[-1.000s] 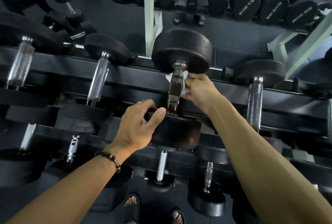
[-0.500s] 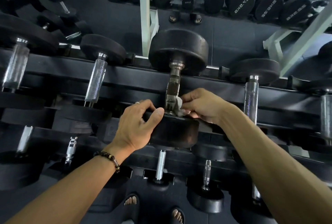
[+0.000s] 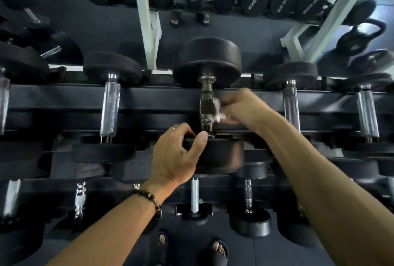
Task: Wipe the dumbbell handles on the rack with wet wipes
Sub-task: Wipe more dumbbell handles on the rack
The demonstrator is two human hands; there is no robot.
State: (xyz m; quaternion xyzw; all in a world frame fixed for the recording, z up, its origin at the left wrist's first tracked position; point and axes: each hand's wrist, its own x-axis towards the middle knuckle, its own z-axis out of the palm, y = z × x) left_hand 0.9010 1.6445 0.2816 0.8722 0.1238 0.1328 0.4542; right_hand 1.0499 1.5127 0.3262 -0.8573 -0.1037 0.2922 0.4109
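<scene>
Here the right hand (image 3: 243,106), blurred, is seemingly pinching a crumpled white wipe (image 3: 218,109) against the knurled steel handle (image 3: 206,108); the left hand (image 3: 177,157) is gripping the round rubber head (image 3: 221,155).

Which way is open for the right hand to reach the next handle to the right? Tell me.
Probably yes: the right hand, pinching the wipe, has only open rack rail between it and that handle.

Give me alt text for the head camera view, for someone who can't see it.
A person's right hand presses a white wet wipe against the metal handle of a large black dumbbell on a rack, while the left hand grips the dumbbell's near weight head. Other dumbbells sit on either side.
</scene>
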